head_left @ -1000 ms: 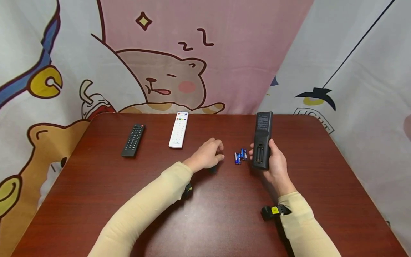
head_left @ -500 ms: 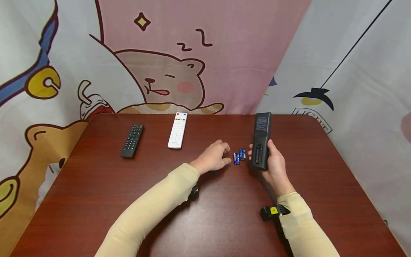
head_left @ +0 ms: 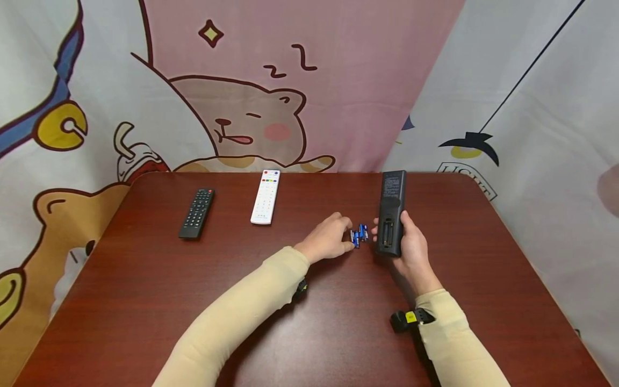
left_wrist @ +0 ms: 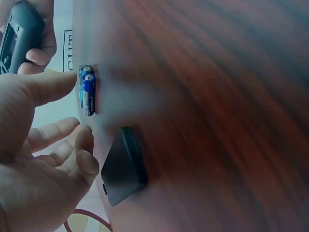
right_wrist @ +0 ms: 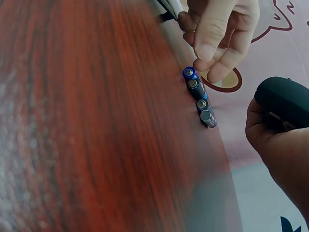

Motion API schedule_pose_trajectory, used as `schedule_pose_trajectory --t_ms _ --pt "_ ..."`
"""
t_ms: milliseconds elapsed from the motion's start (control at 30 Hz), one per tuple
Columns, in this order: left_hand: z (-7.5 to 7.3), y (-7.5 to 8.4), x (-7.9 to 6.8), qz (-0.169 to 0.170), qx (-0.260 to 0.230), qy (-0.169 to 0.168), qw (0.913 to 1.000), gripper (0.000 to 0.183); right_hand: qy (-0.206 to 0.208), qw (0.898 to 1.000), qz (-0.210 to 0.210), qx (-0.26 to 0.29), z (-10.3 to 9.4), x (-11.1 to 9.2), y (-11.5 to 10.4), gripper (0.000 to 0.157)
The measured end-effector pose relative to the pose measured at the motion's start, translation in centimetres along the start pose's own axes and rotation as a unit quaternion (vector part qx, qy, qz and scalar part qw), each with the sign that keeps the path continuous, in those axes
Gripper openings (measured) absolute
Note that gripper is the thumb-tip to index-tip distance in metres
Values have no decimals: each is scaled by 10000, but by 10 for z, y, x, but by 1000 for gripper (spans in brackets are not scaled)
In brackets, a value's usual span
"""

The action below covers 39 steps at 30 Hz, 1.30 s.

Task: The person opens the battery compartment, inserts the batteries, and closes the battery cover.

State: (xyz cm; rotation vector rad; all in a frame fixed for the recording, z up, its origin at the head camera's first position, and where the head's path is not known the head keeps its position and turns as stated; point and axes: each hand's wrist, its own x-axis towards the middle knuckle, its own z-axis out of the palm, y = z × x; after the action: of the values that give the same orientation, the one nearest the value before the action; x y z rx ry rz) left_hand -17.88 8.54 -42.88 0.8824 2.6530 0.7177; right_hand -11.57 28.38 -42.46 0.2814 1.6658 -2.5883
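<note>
Cloth point(head_left: 348, 91) with cartoon animals on it hangs behind everything, a sleeping bear in the middle, and it rises straight up at the far edge of the reddish-brown table point(head_left: 358, 338). Two cream sleeves reach in over the near side, the left sleeve point(head_left: 242, 309) slanting across a good stretch of the wood and the right sleeve point(head_left: 456, 333) coming up more steeply. The left hand point(head_left: 326, 238) has its thumb and fingers apart, held wide beside the batteries; whether a fingertip touches one, I can't tell. The right hand point(head_left: 415, 247) grips the held remote point(head_left: 393, 201) above the table, its back turned up and its battery slot point(head_left: 388, 232) uncovered. Further off, the white remote point(head_left: 265, 198) lies near the far edge, buttons up, and left of it the dark remote point(head_left: 196, 214), also face up; both are well apart from the hands. A flat black piece point(left_wrist: 123, 166) lies on the wood too, but from the head view the left hand blocks it, and only the left wrist view gives it away. Each wrist wears a black camera point(head_left: 400, 321). Smallest of all, four blue batteries point(head_left: 364, 232) lie clustered on the table between the two hands, just left of the held remote.
</note>
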Motion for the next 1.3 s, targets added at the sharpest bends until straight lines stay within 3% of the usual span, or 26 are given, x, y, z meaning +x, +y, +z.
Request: schedule_pose_trajectory --t_ms 467,1300 --pt "7 3 7 -243 -41 -134 9996 46 -8 10000 43 68 -1 3 2 56" --pt "5 -5 6 51 167 2 9998 35 -61 9999 64 57 0 6 3 55"
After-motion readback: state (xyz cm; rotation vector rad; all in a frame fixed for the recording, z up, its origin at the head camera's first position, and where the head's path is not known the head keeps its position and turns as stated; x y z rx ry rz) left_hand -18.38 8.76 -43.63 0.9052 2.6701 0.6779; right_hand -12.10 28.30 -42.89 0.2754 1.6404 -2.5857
